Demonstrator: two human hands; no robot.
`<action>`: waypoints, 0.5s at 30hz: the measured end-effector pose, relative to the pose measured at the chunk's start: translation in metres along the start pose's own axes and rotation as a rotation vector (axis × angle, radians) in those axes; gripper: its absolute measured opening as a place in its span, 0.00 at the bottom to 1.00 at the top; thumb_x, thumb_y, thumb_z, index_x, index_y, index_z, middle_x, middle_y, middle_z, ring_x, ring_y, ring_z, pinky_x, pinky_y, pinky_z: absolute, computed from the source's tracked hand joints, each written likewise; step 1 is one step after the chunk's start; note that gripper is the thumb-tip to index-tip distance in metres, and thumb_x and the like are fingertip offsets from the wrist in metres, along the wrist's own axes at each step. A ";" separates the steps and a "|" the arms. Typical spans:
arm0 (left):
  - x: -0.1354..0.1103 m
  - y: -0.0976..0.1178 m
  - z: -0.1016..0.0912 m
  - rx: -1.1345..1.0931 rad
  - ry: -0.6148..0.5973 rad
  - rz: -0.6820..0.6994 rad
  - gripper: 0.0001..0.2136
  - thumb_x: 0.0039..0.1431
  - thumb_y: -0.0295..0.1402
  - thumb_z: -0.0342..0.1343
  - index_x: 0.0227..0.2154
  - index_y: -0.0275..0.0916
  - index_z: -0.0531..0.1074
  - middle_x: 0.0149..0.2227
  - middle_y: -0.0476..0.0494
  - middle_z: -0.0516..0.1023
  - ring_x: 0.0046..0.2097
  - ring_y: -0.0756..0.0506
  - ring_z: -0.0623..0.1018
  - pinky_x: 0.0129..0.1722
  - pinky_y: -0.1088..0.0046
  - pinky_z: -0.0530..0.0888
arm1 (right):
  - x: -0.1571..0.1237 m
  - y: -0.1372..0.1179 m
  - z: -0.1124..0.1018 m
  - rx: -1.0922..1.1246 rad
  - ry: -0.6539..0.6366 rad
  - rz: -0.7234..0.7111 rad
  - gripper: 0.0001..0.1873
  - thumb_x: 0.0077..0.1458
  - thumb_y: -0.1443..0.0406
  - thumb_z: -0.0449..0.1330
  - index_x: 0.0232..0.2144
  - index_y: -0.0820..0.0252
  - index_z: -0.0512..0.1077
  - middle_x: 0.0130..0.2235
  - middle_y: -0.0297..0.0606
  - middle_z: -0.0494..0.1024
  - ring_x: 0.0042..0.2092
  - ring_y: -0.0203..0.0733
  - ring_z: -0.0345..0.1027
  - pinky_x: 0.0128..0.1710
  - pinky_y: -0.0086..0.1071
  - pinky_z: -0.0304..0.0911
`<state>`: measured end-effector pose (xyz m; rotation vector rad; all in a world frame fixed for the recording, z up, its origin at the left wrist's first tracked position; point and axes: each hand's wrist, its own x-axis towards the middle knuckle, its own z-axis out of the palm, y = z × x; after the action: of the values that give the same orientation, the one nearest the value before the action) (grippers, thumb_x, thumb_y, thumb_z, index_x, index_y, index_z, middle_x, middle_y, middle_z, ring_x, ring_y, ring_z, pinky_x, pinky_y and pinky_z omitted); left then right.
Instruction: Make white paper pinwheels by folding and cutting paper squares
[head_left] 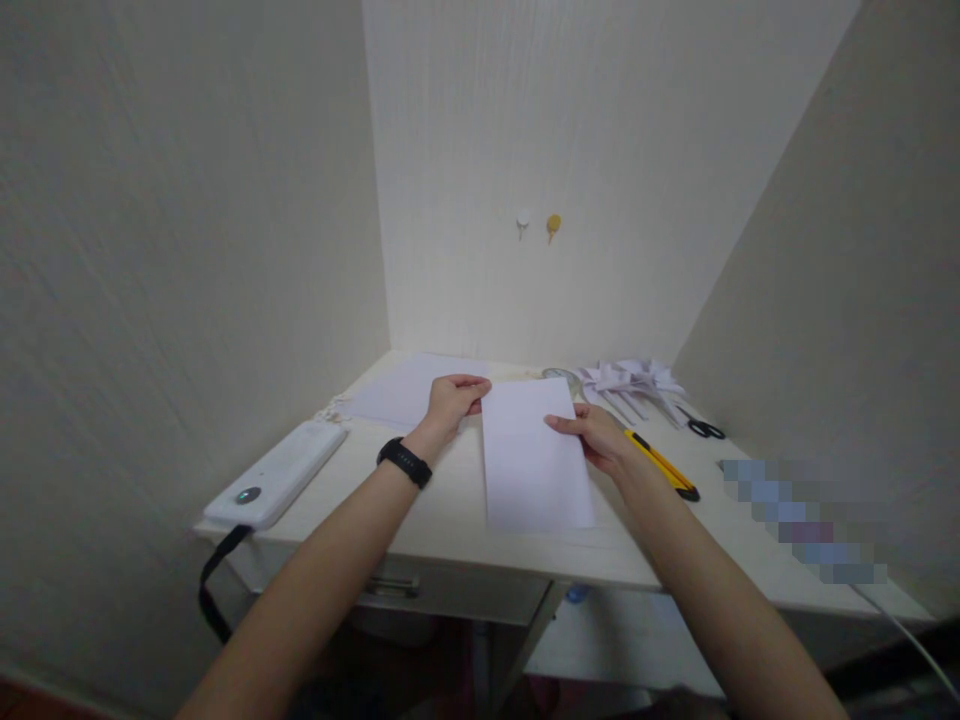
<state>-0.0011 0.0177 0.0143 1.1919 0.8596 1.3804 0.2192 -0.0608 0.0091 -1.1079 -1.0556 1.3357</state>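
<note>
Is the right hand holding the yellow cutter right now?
No, the right hand holds the white sheet by its edge, while the yellow cutter lies on the table.

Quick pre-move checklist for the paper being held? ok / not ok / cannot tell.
1. Left hand gripping white rectangular paper sheet: ok, at its upper left corner.
2. Right hand gripping sheet: ok, at the right edge, thumb on the near face.
3. Yellow-and-black plastic cutter apart from sheet: ok, lying to its right.
4. Cutter's blade retracted: cannot tell, too small.
5. Black-handled scissors apart from both hands: ok, farther right.
6. Sheet single-layered: cannot tell.
</note>
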 end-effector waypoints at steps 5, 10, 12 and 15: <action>0.001 0.001 -0.002 0.003 0.029 -0.001 0.13 0.37 0.32 0.71 0.27 0.32 0.77 0.30 0.41 0.79 0.30 0.50 0.76 0.30 0.74 0.74 | -0.001 0.002 0.001 0.026 -0.015 -0.006 0.19 0.37 0.65 0.74 0.35 0.65 0.78 0.35 0.44 0.83 0.31 0.40 0.75 0.33 0.32 0.70; -0.005 0.006 0.001 -0.031 0.005 -0.036 0.13 0.43 0.31 0.70 0.33 0.32 0.77 0.31 0.40 0.80 0.30 0.50 0.77 0.32 0.74 0.76 | 0.000 0.002 -0.001 0.032 0.017 -0.031 0.19 0.34 0.66 0.75 0.32 0.65 0.78 0.33 0.42 0.83 0.30 0.39 0.74 0.32 0.31 0.70; -0.008 0.009 0.002 -0.022 -0.060 -0.084 0.13 0.46 0.35 0.69 0.31 0.31 0.77 0.31 0.38 0.80 0.28 0.50 0.78 0.31 0.73 0.76 | 0.002 0.002 -0.004 0.043 0.020 -0.037 0.18 0.34 0.66 0.75 0.31 0.65 0.78 0.32 0.42 0.82 0.29 0.39 0.74 0.32 0.30 0.70; -0.013 0.010 0.003 0.024 -0.191 -0.160 0.15 0.49 0.40 0.68 0.27 0.30 0.76 0.29 0.36 0.80 0.27 0.49 0.78 0.28 0.72 0.76 | 0.004 0.003 -0.011 0.052 0.056 -0.038 0.15 0.36 0.66 0.74 0.30 0.64 0.77 0.31 0.41 0.82 0.28 0.38 0.73 0.30 0.29 0.69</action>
<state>-0.0014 0.0024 0.0221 1.2242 0.8185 1.1115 0.2293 -0.0566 0.0044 -1.0757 -0.9911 1.2881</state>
